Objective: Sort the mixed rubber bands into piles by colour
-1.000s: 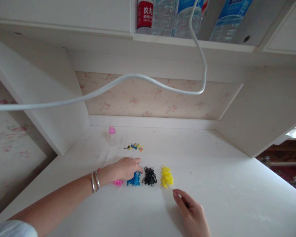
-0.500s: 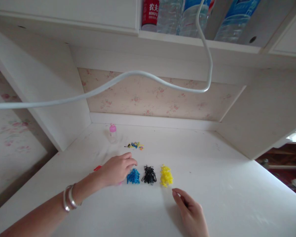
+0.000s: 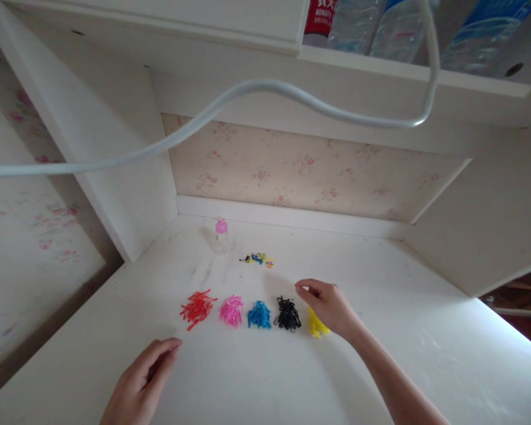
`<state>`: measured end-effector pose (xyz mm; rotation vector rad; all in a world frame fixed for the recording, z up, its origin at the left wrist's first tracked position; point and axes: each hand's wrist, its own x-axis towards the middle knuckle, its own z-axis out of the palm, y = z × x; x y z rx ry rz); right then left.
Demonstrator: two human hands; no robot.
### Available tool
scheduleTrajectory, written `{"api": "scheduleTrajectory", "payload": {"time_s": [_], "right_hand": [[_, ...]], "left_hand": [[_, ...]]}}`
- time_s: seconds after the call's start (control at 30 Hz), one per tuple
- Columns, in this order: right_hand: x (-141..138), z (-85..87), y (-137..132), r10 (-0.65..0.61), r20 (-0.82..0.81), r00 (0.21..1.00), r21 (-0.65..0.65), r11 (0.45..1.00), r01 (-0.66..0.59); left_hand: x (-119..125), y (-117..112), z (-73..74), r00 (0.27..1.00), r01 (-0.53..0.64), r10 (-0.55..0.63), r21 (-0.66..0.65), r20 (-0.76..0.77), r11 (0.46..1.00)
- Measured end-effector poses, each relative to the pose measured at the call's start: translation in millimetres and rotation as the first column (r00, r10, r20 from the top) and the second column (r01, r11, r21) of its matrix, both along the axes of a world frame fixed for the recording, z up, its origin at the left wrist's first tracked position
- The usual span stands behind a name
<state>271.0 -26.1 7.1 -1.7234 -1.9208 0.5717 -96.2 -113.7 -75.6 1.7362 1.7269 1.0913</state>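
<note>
Piles of small coloured rubber bands lie in a row on the white desk: red, pink, blue, black and yellow. My right hand is over the yellow pile, covering part of it, with thumb and forefinger pinched together behind the black pile. My left hand is nearer the front edge, below and left of the red pile. Its fingertips are closed together too. Whatever either pinch holds, if anything, is too small to make out. Farther back lies a small mixed heap of bands.
A small clear bottle with a pink cap stands at the back left of the desk. A white cable crosses the view above the desk. Water bottles sit on the overhead shelf. Side panels close in the desk.
My left hand has drawn back from beside the blue pile to the front left, uncovering the red and pink piles. My right hand has moved forward over the yellow pile. The view has shifted.
</note>
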Motion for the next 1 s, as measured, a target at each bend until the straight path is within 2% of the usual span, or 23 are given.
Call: {"api": "scheduleTrajectory", "payload": {"time_s": [0.07, 0.1, 0.23, 0.4, 0.57, 0.73, 0.87, 1.0], "right_hand": [[-11.2, -2.1, 35.1, 0.035, 0.24, 0.97, -0.034, 0.999, -0.028], [-15.8, -5.5, 52.3, 0.033, 0.283, 0.959, -0.043, 0.999, -0.022], [-28.6, -24.0, 108.2, 0.022, 0.388, 0.921, -0.082, 0.997, 0.011], [-37.5, -36.8, 139.7, 0.053, 0.458, 0.887, -0.13, 0.992, 0.007], [-37.6, -40.3, 145.0, 0.082, 0.481, 0.873, -0.136, 0.991, -0.018], [-21.8, -37.0, 137.6, 0.052, 0.482, 0.874, -0.089, 0.996, -0.011], [0.7, -28.4, 119.3, -0.011, 0.461, 0.887, -0.027, 0.999, 0.026], [24.3, -22.3, 84.0, -0.074, 0.416, 0.906, 0.041, 0.997, 0.062]], "left_hand": [[1.3, 1.7, -0.8, 1.0, 0.002, -0.002, -0.006, 0.013, 1.0], [2.6, 2.2, -0.4, 1.0, 0.005, -0.004, -0.005, 0.017, 1.0], [4.2, 1.0, -0.6, 0.999, 0.028, -0.028, -0.004, 0.02, 1.0], [0.2, -0.3, -3.5, 0.998, 0.034, -0.032, -0.027, 0.057, 0.999], [1.6, 1.6, -1.0, 0.996, 0.049, -0.047, -0.019, 0.07, 0.999], [1.2, 0.5, 1.4, 0.997, 0.053, -0.052, -0.008, 0.056, 0.999], [0.7, -0.8, 1.3, 0.998, 0.039, -0.039, -0.004, 0.057, 0.999], [1.7, -0.7, 1.4, 0.996, 0.066, -0.065, -0.021, 0.068, 0.998]]}}
